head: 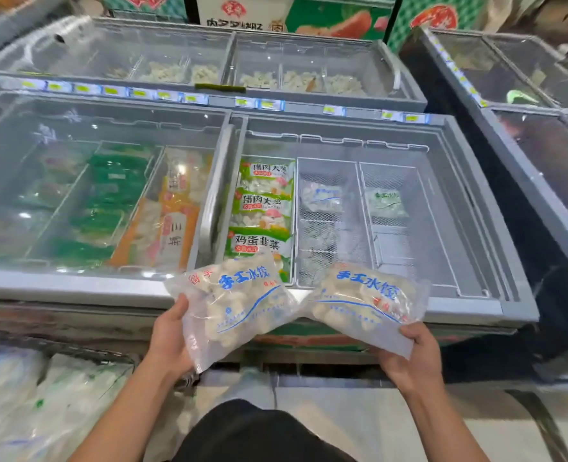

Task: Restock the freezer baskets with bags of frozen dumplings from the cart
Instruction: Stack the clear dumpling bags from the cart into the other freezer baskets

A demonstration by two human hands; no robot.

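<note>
I stand before the open freezer [476, 305], its right lid slid over the left half so the baskets are reachable. Inside it, the middle wire basket [326, 225] holds only one bag of the same blue-printed kind at its far end, so I judge both of my bags go there. Just in front of the freezer's near rim, my left bag [232, 305] and right bag [366, 301] are carried tilted, labels up, probably to check the kind. My left hand [169, 335] grips its bag's edge with curled fingers; my right hand [412, 355] does the same underneath its bag.
</note>
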